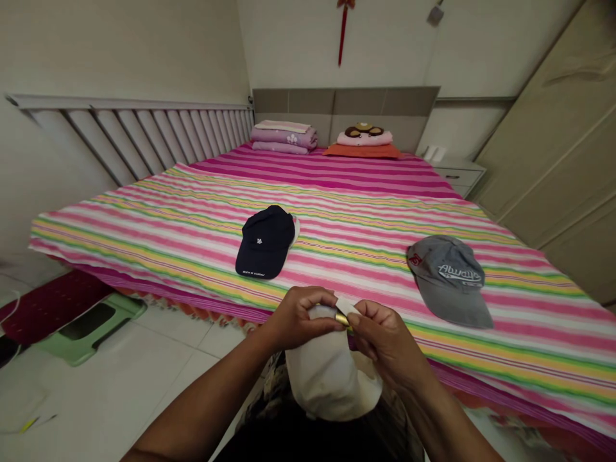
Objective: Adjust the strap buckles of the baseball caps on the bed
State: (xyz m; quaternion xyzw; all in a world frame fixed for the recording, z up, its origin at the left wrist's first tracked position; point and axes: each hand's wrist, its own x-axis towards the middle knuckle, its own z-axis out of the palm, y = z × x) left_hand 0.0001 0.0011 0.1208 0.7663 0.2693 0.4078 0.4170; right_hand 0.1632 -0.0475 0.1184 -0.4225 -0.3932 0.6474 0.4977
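A cream baseball cap (322, 378) hangs between my hands, in front of my lap at the bed's near edge. My left hand (305, 314) pinches the cap's strap beside a gold-coloured buckle (341, 319). Thumb and fingers of my right hand (385, 330) close on the white strap end (347, 307) at the buckle's other side. A navy cap (265, 240) with a small white emblem lies on the bed ahead of my left hand. To the right rests a grey cap (450, 276) with white lettering, its brim toward me.
The bed carries a striped sheet (192, 212). Folded purple bedding (283, 138) and a pink pillow (366, 138) sit by the headboard (308, 102). A green stool (91, 333) stands on the tiled floor at left, and a white nightstand (459, 174) is beyond the bed's right side.
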